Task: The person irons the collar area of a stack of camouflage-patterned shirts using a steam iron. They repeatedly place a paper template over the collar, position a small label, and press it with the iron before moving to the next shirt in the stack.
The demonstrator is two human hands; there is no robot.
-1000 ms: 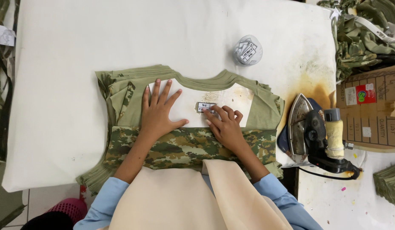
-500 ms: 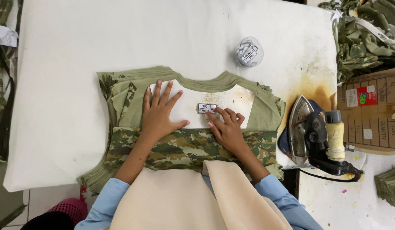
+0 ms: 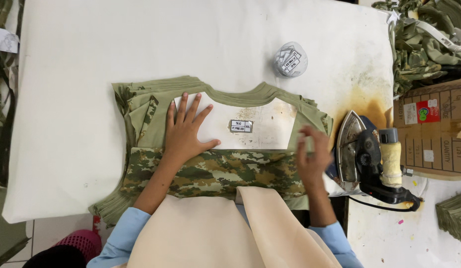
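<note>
While the left hand (image 3: 184, 135) stays spread flat on the folded camouflage shirt (image 3: 215, 171) mid-worktop (image 3: 66, 89), the right hand (image 3: 312, 156), open and blurred, has left the label (image 3: 241, 126) toward the iron (image 3: 362, 154) at 3 o'clock.

A white padded bench (image 3: 91, 74), scorched brown near its right edge, carries a stack of olive and camouflage shirts (image 3: 215, 171), a small round tub of labels (image 3: 290, 59) above them, and an iron (image 3: 362, 154) at the right.

One iron (image 3: 362, 154), one label roll (image 3: 290, 59), one cardboard box (image 3: 434, 129), two hands (image 3: 183, 136).
</note>
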